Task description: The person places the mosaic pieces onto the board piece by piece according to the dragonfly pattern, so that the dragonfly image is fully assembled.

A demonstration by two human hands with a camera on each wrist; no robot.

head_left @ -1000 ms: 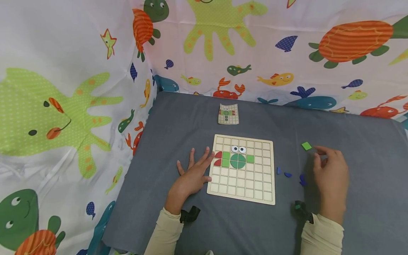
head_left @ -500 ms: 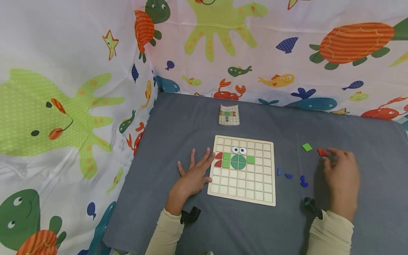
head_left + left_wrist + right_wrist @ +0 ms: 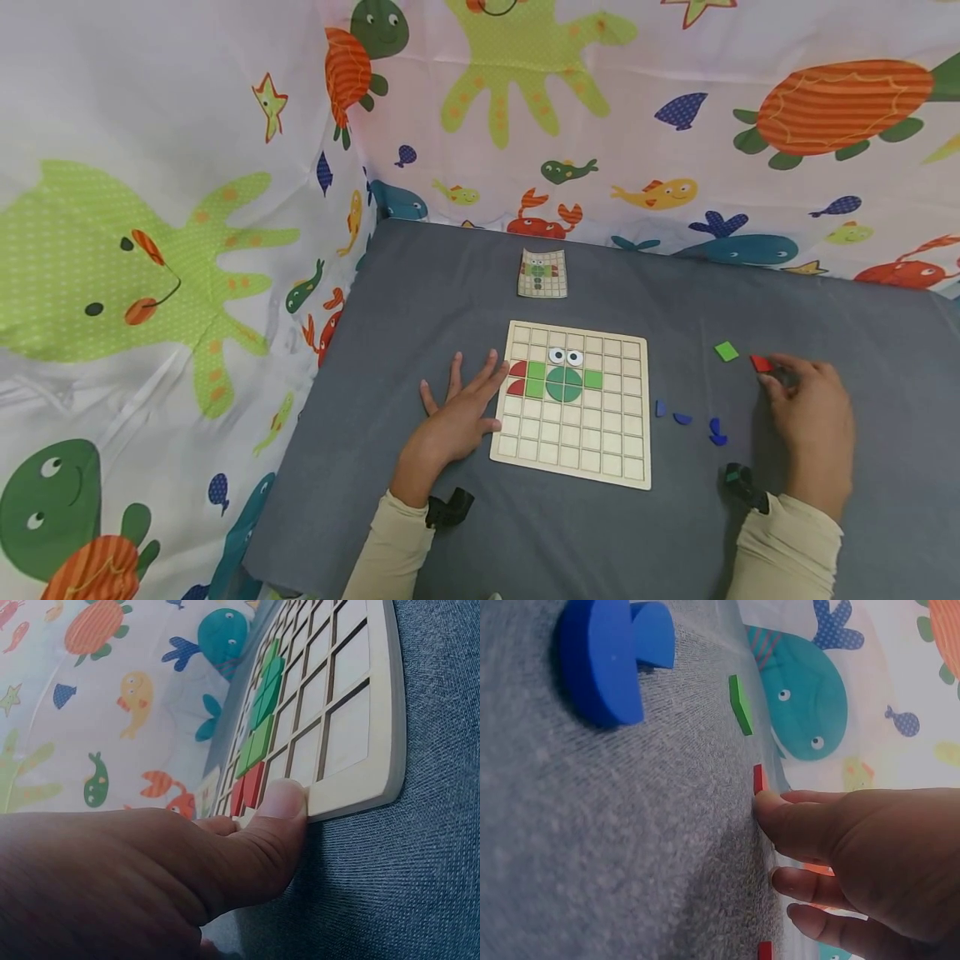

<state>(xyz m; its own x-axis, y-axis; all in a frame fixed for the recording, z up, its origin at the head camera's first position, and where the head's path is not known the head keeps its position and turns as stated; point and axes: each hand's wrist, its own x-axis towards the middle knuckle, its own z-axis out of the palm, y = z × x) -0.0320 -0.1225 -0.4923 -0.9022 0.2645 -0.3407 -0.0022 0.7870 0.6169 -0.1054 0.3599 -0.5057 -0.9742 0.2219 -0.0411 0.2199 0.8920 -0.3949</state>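
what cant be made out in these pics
Red piece: right wrist view, lower end covered by the right hand; head view, fingers cover part of it too.
Second red piece: right wrist view, cut off by the bottom edge.
Card: head view, printed detail too small.
Board: left wrist view, far end cut off by the top edge.
Left hand: left wrist view, most fingers hidden behind the hand itself.

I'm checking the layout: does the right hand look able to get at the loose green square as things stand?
Probably yes: the green square lies uncovered near the right hand, though the red piece it pinches lies between and may need releasing.
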